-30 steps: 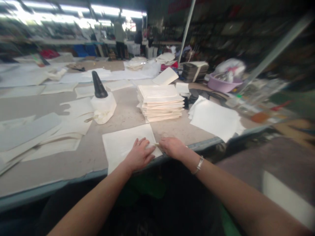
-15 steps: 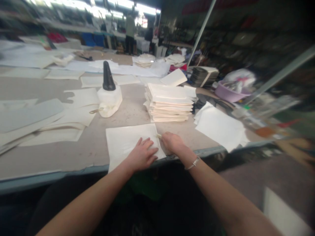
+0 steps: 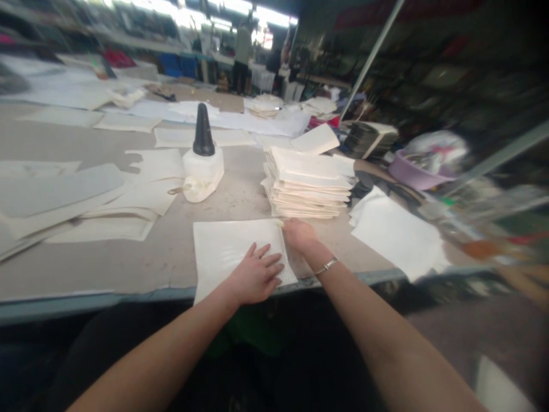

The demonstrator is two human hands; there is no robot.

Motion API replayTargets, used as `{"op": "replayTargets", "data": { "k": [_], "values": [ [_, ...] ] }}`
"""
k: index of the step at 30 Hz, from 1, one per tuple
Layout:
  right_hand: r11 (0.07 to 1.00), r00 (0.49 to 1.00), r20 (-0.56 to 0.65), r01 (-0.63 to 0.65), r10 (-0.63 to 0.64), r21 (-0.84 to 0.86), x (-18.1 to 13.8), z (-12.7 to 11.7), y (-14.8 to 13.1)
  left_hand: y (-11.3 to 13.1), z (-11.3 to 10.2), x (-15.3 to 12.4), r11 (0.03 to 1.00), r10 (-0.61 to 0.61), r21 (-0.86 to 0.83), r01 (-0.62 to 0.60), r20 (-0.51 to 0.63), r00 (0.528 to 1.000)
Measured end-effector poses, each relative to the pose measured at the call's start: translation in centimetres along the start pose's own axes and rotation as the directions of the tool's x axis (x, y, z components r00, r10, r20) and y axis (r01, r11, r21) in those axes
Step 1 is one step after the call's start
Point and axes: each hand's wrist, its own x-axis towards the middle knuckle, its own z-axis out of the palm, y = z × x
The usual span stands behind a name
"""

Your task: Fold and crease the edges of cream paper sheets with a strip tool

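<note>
A cream-white sheet (image 3: 227, 243) lies flat at the table's front edge, one corner hanging over it. My left hand (image 3: 257, 274) rests palm down on the sheet's right part, fingers spread. At the sheet's far right corner, my right hand (image 3: 300, 234) is closed on a small pale stick-like tool (image 3: 280, 224). Only the tool's tip shows, touching the sheet along its right edge; its exact kind is unclear. Behind the sheet rises a stack of folded cream pieces (image 3: 309, 183). A white bottle (image 3: 203, 174) with a black cone top stands to the left of that stack.
Loose pale sheets (image 3: 394, 234) lie right of the stack, and flat cut pieces (image 3: 60, 191) cover the table's left side. A purple basin (image 3: 414, 169) and a bundle of dark pieces (image 3: 369, 140) sit at the back right. A person (image 3: 243, 51) stands far off.
My right hand has moved with the tool away from me along the sheet's right edge to its far corner. My left hand stays flat on the sheet. The view has shifted slightly.
</note>
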Motion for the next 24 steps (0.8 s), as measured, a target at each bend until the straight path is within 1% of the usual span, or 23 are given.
{"op": "replayTargets", "data": {
  "k": [4, 6, 9, 11, 13, 16, 21, 24],
  "values": [
    [0.998, 0.998, 0.017, 0.065, -0.065, -0.024, -3.5, 0.5, 0.5, 0.0, 0.0, 0.0, 1.000, 0.004, 0.020, -0.004, -0.016, 1.000],
    [0.990, 0.991, 0.014, 0.137, -0.136, -0.018, -5.6, 0.9, 0.8, 0.0, 0.0, 0.0, 0.999, 0.003, 0.033, -0.002, -0.024, 1.000],
    [0.974, 0.973, -0.024, 0.228, -0.228, 0.005, -8.5, 1.8, 1.2, 0.1, 0.1, 0.0, 0.999, 0.009, 0.049, -0.008, -0.028, 1.000],
    [0.972, 0.971, -0.046, 0.234, -0.234, 0.008, -9.6, 2.4, 1.3, 0.1, 0.2, 0.0, 0.999, 0.011, 0.053, -0.009, -0.030, 0.999],
    [0.977, 0.976, -0.049, 0.212, -0.212, -0.001, -9.9, 2.7, 1.3, 0.1, 0.2, 0.0, 0.999, 0.009, 0.051, -0.007, -0.036, 0.999],
    [0.987, 0.986, -0.045, 0.160, -0.161, -0.013, -8.5, 2.8, 1.2, 0.2, 0.1, -0.1, 0.999, 0.009, 0.053, -0.007, -0.034, 0.999],
    [0.999, 1.000, -0.021, 0.010, -0.011, -0.037, -3.0, 1.6, 0.6, 0.2, 0.0, -0.1, 0.999, -0.006, 0.050, 0.007, -0.018, 1.000],
    [0.999, 1.000, -0.012, -0.017, 0.016, -0.041, -0.2, 0.8, 0.2, 0.1, 0.1, -0.1, 0.999, -0.016, 0.038, 0.017, -0.027, 1.000]
  ]
}}
